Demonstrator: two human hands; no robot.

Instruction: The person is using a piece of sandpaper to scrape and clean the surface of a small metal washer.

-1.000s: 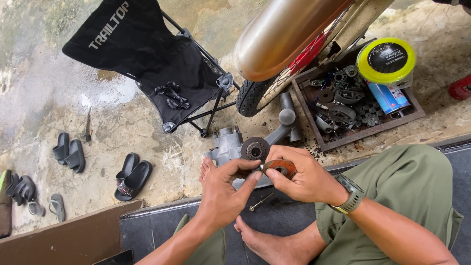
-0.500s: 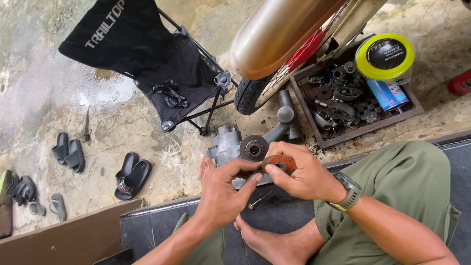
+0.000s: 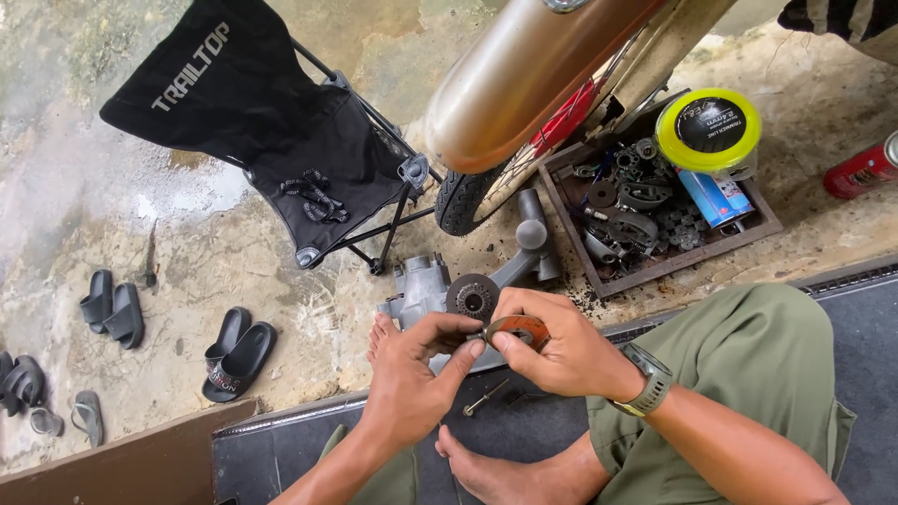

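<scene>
Concrete floor below, both hands pinching brown curved part between them.

Bare, stained concrete floor. On it: black folding camp chair far left; pairs of black sandals near left; grey metal engine casing at centre; wooden tray of metal parts far right; red spray can at right edge

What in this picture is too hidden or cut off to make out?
- Head view: the brown curved part is mostly covered by the right hand and left hand.
- The motorcycle wheel is cut off behind the tan exhaust pipe.
- Parts in the wooden tray are too small to identify.
</scene>
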